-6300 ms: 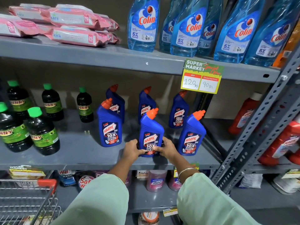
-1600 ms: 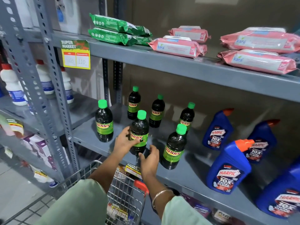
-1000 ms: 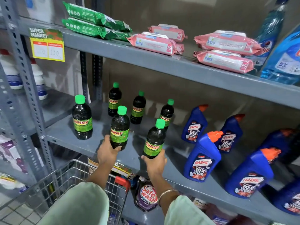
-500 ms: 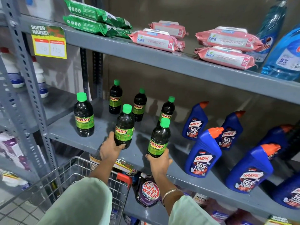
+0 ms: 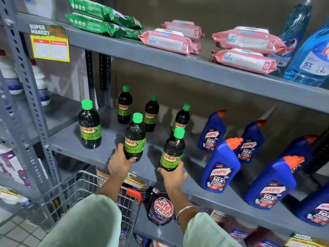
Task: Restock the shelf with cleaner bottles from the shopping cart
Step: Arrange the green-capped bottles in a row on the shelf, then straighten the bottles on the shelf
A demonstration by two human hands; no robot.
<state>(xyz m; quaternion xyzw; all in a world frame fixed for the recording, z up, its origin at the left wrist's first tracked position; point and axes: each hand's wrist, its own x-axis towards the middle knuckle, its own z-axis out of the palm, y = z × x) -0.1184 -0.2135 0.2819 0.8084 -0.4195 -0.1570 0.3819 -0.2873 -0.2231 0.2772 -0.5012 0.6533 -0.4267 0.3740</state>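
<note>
Several dark Sunny cleaner bottles with green caps stand on the grey middle shelf point(image 5: 71, 145). My left hand point(image 5: 119, 162) grips the base of the front middle Sunny bottle point(image 5: 134, 138), which stands upright near the shelf's front edge. My right hand point(image 5: 173, 176) holds the bottom of the front right Sunny bottle point(image 5: 172, 151), which leans slightly left. A lone Sunny bottle point(image 5: 89, 124) stands further left. Three more sit at the back. The wire shopping cart point(image 5: 71, 191) with a red handle is below my arms.
Blue Harpic bottles point(image 5: 219, 167) with orange caps fill the shelf's right half. Pink and green wipe packs point(image 5: 167, 41) and blue Colin bottles point(image 5: 309, 57) lie on the shelf above. A Safewash pouch point(image 5: 161, 208) sits on the shelf below. White bottles stand in the left bay.
My hands moved from a Harpic bottle to the Sunny bottles on the left. In the last second both hands stay on the two front Sunny bottles, which have shifted only slightly.
</note>
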